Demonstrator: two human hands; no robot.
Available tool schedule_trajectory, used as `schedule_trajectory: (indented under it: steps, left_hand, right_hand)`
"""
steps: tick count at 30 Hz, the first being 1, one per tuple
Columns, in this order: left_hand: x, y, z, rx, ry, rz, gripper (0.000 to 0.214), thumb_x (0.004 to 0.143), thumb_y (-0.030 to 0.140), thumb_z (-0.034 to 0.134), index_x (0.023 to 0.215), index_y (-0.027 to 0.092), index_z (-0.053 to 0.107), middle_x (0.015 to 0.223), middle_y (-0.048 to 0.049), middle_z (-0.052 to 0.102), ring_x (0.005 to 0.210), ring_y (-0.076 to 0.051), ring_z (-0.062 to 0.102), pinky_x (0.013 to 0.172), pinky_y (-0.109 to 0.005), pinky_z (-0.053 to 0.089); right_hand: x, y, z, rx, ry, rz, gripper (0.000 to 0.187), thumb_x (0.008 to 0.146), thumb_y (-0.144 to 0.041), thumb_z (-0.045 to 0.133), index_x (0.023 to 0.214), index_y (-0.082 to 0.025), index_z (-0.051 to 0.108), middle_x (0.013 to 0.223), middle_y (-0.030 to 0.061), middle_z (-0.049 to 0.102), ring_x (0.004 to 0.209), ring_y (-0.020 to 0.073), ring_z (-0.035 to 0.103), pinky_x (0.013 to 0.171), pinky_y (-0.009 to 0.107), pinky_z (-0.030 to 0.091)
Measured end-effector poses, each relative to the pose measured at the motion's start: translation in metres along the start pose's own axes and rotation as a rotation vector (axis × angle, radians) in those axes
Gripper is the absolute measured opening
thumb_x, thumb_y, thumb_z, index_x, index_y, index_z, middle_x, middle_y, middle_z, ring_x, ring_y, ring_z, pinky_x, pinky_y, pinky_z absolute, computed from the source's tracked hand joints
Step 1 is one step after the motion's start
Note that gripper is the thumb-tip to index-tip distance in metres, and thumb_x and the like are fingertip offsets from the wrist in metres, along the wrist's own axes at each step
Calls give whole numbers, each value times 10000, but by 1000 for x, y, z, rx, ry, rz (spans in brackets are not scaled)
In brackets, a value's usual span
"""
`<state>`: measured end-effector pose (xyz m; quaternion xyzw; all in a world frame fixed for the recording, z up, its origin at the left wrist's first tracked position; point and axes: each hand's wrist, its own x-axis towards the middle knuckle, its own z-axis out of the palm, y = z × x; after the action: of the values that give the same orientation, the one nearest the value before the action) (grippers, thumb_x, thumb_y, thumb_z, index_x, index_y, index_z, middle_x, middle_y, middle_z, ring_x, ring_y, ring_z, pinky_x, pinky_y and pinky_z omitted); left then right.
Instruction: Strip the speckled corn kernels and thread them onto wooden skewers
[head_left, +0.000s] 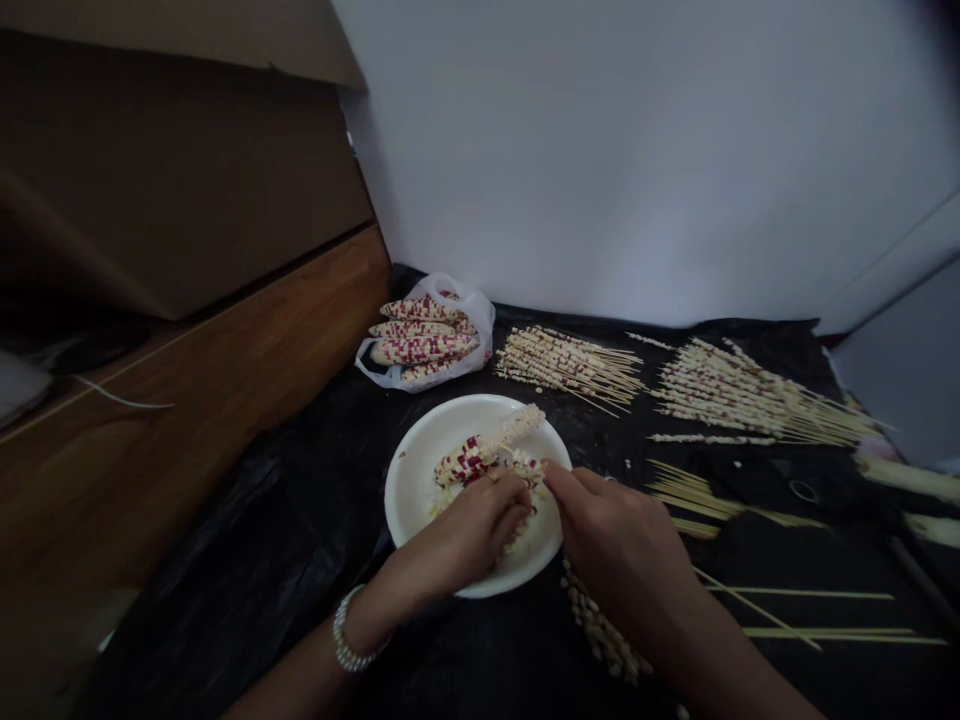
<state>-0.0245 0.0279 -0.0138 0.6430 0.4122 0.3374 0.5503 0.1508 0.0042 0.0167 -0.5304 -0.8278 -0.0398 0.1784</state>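
Observation:
My left hand is over a white bowl, its fingers curled together near loose corn kernels; what they pinch is hidden. At the bowl's right rim, my right hand is closed, its thumb and forefinger pressed together beside a cluster of pale and red kernels. Whatever it grips is too small to make out. A partly stripped corn cob with yellow and dark red kernels lies in the bowl, beside a bare pale cob. A beaded bracelet circles my left wrist.
Behind the bowl, a plastic bag holds several corn cobs. Two piles of kernel-threaded skewers lie to the right. Bare skewers and a heap of kernels are nearer. Black sheeting covers the surface; a white wall stands behind.

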Motion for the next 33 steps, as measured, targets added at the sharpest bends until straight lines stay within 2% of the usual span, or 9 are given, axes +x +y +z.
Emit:
schedule_trajectory:
  steps: [2, 3, 6, 9, 12, 15, 18, 23, 33]
  left_hand:
    - [3, 6, -2, 29, 35, -34, 126, 848, 278, 562, 798, 208, 655, 776, -34, 593, 768, -172, 536, 720, -284, 425]
    - [4, 9, -3, -28, 38, -87, 144, 858, 301, 548, 814, 205, 646, 756, -29, 584, 728, -159, 542, 648, -260, 434]
    - [7, 15, -12, -391, 39, -257, 162, 837, 339, 585, 854, 185, 630, 806, -34, 597, 665, -131, 569, 485, -197, 420]
    - [8, 17, -21, -768, 81, -384, 123, 791, 260, 663, 856, 162, 630, 855, -36, 609, 689, -107, 599, 519, -161, 464]
    - [9, 16, -25, -1036, 110, -481, 46, 799, 143, 643, 843, 143, 628, 750, -17, 579, 667, -85, 591, 563, -141, 492]
    - [10, 14, -24, -1186, 71, -509, 52, 838, 102, 574, 807, 104, 616, 656, 0, 503, 558, -46, 517, 433, -76, 404]
    - [10, 14, -23, -1229, 69, -476, 69, 841, 66, 557, 860, 68, 623, 711, -16, 529, 517, -15, 463, 363, -51, 307]
    - [10, 16, -21, -1162, 204, -459, 125, 788, 15, 608, 876, 90, 656, 828, -36, 618, 622, -35, 548, 505, -78, 431]
    - [10, 16, -20, -1091, 278, -458, 123, 773, 62, 652, 867, 131, 692, 817, -24, 659, 651, -45, 564, 522, -84, 437]
  right_hand:
    - [0, 1, -1, -4, 6, -5, 181, 802, -114, 464, 884, -186, 609, 641, -10, 586, 498, 159, 563, 454, 277, 209]
    - [1, 1, -2, -8, 9, -7, 187, 805, -116, 464, 894, -184, 613, 636, -11, 585, 494, 160, 563, 453, 277, 207]
    - [0, 2, -3, -23, 16, 3, 234, 814, -113, 452, 965, -180, 618, 657, -8, 602, 498, 157, 568, 452, 274, 210]
    - [-1, 2, -2, -23, 16, 8, 260, 815, -108, 439, 990, -180, 616, 660, -7, 605, 506, 155, 572, 454, 276, 216]
    - [-2, 4, 1, -15, 20, -11, 278, 806, -102, 432, 1006, -170, 613, 661, -2, 604, 509, 157, 576, 452, 279, 222]
    - [-2, 4, 2, -21, 45, -32, 285, 799, -100, 427, 1004, -164, 614, 652, -2, 598, 492, 156, 570, 447, 279, 217]
    - [-2, 4, 2, -29, 70, -44, 265, 793, -98, 425, 959, -168, 620, 624, -8, 580, 474, 154, 560, 443, 278, 206]
    - [-1, 2, 0, -30, 48, -45, 238, 787, -99, 438, 931, -177, 612, 626, -8, 573, 476, 156, 556, 445, 281, 206]
    - [-1, -1, 1, -25, 72, -40, 240, 773, -96, 438, 907, -183, 617, 614, -10, 571, 460, 138, 543, 440, 274, 200]
